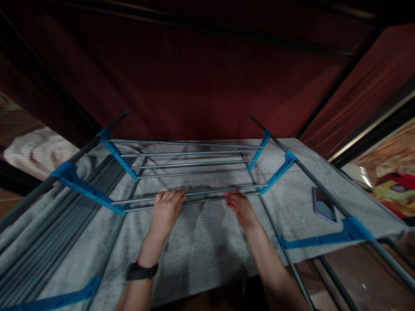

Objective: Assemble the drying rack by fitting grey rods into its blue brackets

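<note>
A shoe rack of grey tubes and blue plastic brackets lies on a grey cloth [201, 242]. Thin metal rods [207, 191] span between the left bracket [87, 190] and the right bracket [275, 175] of its second tier. My left hand [168, 207], with a black watch at the wrist, is closed over the front rods left of their middle. Towards their right end, my right hand [240, 206] has its fingers curled at the same rods. Farther back, another tier holds several rods [191, 164]. At the front, the blue brackets [320, 239] carry no rods.
Several loose grey rods [74, 216] lie side by side on the cloth at the left. A phone [324, 205] rests on the right. Dark red panels [207, 77] rise behind the rack. A red and yellow package [395, 194] is at the far right, striped fabric [42, 151] at the left.
</note>
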A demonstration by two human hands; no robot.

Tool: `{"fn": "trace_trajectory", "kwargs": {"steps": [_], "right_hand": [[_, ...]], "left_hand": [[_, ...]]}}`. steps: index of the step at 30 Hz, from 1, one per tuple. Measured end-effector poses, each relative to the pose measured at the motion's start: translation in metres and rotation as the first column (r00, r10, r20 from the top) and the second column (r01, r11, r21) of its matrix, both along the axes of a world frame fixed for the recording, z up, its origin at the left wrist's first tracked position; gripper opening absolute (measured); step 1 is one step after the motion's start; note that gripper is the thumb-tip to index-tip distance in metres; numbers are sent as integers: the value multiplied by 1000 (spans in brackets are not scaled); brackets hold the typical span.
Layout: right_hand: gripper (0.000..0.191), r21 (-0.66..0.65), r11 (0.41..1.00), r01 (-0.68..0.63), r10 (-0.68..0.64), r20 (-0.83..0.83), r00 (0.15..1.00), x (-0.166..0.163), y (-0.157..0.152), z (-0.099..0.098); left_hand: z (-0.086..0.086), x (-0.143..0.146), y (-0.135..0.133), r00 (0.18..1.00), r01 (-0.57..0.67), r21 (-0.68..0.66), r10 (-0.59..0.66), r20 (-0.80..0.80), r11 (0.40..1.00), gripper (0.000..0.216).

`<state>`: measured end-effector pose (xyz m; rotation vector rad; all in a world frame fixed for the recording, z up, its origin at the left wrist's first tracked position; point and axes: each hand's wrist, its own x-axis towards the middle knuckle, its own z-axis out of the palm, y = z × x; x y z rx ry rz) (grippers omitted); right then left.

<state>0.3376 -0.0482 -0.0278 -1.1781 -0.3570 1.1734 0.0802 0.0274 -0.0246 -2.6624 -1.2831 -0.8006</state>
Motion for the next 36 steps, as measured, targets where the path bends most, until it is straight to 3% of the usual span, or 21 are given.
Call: {"fn": "trace_trajectory", "kwargs": {"steps": [3,5,6,7,9,11,13,15,17,20,22,25,28,31,36], "right_hand": [[18,-18,1000,-23,24,68,997,2,2,-1],[16,-106,991,-84,108,242,964,8,3,-2],[17,-184,976,-121,183,375,909,13,3,-1],[18,-285,948,-139,274,518,810,19,3,-1],[22,-507,859,-69,466,720,514,36,1,1],[27,-650,754,96,612,748,256,56,-4,4],[31,-698,670,252,683,713,158,77,-11,7],[35,-689,633,353,685,711,160,95,-18,9],[38,-653,636,412,635,745,201,110,-22,9],[37,-591,713,377,512,806,296,125,-22,5],[35,-546,784,297,421,818,393,131,-18,-1],[33,-463,853,241,301,814,497,138,-11,-10],[33,-429,865,259,260,826,500,141,-7,-15],[35,-460,842,282,299,834,464,139,-5,-14],[38,-552,768,326,418,817,398,138,-1,-7]], "left_hand": [[3,-2,-1,995,25,5,-25,98,1000,30],[6,-4,-2,987,12,12,-14,162,1000,30],[8,-6,-3,982,0,14,-3,188,1000,29],[10,-8,-3,977,-12,14,9,212,1000,29],[12,-15,-3,964,-29,-5,29,266,1000,29],[16,-22,-2,942,-40,-58,57,331,998,31],[22,-26,1,917,-61,-149,114,381,987,35],[32,-23,8,921,-71,-252,161,355,965,41],[45,-7,21,968,-13,-347,99,230,938,42],[61,38,48,980,192,-468,-195,42,863,38],[59,75,69,947,278,-506,-322,1,816,40],[37,124,99,891,301,-515,-429,-147,803,47],[5,158,120,853,292,-456,-445,-273,841,54],[-19,177,134,841,292,-415,-438,-319,862,59],[-35,198,150,848,327,-421,-460,-263,846,44]]}}
